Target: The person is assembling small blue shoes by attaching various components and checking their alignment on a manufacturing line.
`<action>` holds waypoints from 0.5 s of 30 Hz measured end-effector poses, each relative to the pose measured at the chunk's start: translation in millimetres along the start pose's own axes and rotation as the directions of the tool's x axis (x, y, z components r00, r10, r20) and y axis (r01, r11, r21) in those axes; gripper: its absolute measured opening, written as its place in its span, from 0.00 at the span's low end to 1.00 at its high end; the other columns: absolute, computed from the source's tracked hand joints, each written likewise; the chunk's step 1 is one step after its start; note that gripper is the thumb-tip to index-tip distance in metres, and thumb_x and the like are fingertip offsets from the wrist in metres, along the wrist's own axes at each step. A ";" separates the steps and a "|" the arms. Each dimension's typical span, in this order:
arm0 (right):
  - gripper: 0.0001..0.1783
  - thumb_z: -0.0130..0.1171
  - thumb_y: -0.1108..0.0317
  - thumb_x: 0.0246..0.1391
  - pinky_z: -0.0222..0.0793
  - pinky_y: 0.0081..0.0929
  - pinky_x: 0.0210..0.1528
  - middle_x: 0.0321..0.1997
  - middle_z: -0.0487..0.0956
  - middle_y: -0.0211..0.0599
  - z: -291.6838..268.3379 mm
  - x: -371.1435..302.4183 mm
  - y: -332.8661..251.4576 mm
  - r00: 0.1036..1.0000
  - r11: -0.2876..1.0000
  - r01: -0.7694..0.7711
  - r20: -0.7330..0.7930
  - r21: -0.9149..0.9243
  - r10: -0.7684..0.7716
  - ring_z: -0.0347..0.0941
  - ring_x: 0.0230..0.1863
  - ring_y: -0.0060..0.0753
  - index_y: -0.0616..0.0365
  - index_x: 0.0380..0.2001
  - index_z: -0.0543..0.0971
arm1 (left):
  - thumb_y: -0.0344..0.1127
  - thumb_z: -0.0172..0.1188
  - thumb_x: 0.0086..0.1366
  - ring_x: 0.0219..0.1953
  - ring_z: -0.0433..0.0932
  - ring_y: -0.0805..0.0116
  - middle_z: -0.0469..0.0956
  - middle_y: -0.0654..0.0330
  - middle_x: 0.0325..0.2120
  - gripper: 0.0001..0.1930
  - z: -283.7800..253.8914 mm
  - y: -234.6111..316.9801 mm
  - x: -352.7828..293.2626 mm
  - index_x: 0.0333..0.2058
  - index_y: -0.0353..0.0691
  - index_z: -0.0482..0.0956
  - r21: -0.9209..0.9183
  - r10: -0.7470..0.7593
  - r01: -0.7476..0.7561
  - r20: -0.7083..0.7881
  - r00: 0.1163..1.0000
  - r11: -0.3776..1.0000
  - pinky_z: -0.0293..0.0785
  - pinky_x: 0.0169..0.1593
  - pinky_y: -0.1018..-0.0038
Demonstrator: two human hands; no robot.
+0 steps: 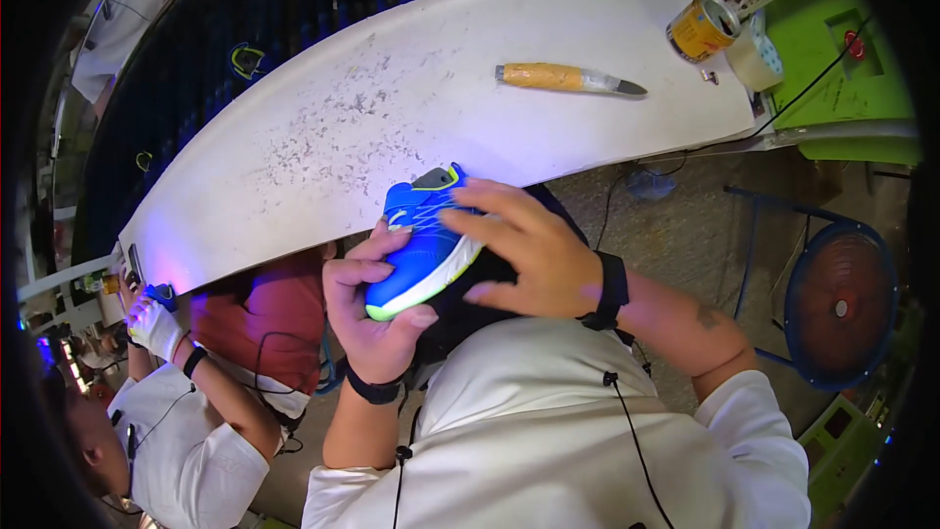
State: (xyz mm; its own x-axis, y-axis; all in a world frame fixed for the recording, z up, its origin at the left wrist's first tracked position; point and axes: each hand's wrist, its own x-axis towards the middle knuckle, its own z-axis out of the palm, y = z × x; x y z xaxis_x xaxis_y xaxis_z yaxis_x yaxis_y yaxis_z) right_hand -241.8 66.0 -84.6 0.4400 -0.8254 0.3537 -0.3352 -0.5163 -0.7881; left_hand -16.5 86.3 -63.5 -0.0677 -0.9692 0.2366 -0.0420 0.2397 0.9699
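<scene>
A blue sneaker with a white and lime-green sole is held in front of my body, just off the near edge of the white worktable. My left hand grips it around the toe, its thumb at the sole and its fingers along the far side. Over the laces and collar lies my right hand, fingers stretched out and apart, fingertips at the shoe's upper. The heel points away from me, toward the table. A grey lining shows in the shoe's opening.
On the table lie a knife with a tape-wrapped handle, a yellow can and a roll of tape. Dark scuffs mark the tabletop. Beyond it, shoes sit on a dark surface. A co-worker works at left; a fan stands right.
</scene>
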 end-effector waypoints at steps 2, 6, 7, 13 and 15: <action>0.39 0.78 0.65 0.36 0.69 0.41 0.61 0.55 0.74 0.45 4.7 -10.4 2.2 0.991 0.998 -0.055 -0.117 0.036 0.059 0.72 0.57 0.51 0.57 0.56 0.76 | 0.53 0.77 0.54 0.56 0.77 0.55 0.78 0.46 0.50 0.33 5.0 4.6 -2.8 0.43 0.41 0.65 0.026 0.009 -0.010 0.056 0.998 1.000 0.50 0.73 0.45; 0.25 0.80 0.68 0.32 0.70 0.36 0.41 0.39 0.74 0.40 3.5 -4.4 6.5 0.984 0.985 0.001 -0.173 0.172 0.029 0.72 0.39 0.43 0.57 0.34 0.76 | 0.59 0.75 0.53 0.55 0.76 0.54 0.78 0.46 0.50 0.35 8.4 13.4 -1.2 0.44 0.41 0.66 0.210 0.015 -0.052 0.170 0.985 0.976 0.55 0.70 0.46; 0.25 0.79 0.68 0.32 0.70 0.35 0.41 0.37 0.74 0.39 6.8 -1.7 3.4 0.981 0.975 0.038 -0.196 0.217 0.006 0.72 0.39 0.43 0.57 0.34 0.75 | 0.60 0.75 0.52 0.56 0.76 0.54 0.78 0.46 0.50 0.36 11.5 16.5 -0.6 0.44 0.40 0.65 0.192 -0.006 -0.029 0.176 0.984 0.981 0.59 0.67 0.49; 0.19 0.71 0.72 0.35 0.68 0.40 0.46 0.34 0.69 0.37 9.1 -2.4 -1.1 0.975 0.951 0.171 -0.185 0.257 -0.125 0.69 0.41 0.47 0.55 0.29 0.71 | 0.60 0.76 0.49 0.55 0.76 0.54 0.78 0.46 0.50 0.37 21.4 27.8 7.4 0.43 0.39 0.66 0.249 -0.091 0.041 0.195 0.977 0.968 0.64 0.65 0.53; 0.19 0.72 0.70 0.35 0.68 0.40 0.46 0.33 0.69 0.37 4.4 -0.2 -3.0 0.965 0.950 0.204 -0.213 0.238 -0.154 0.69 0.41 0.46 0.54 0.28 0.71 | 0.59 0.76 0.49 0.54 0.77 0.54 0.79 0.46 0.49 0.36 19.4 34.1 9.5 0.42 0.39 0.67 0.236 -0.079 0.033 0.191 0.978 0.971 0.64 0.65 0.52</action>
State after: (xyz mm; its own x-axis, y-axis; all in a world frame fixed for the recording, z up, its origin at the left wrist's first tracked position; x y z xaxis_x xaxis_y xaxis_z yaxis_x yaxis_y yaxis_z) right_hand -237.2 68.7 -84.5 0.2988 -0.7654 0.5700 -0.0303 -0.6046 -0.7960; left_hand -37.9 86.4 -29.3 -0.2532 -0.9567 0.1437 -0.2780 0.2142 0.9364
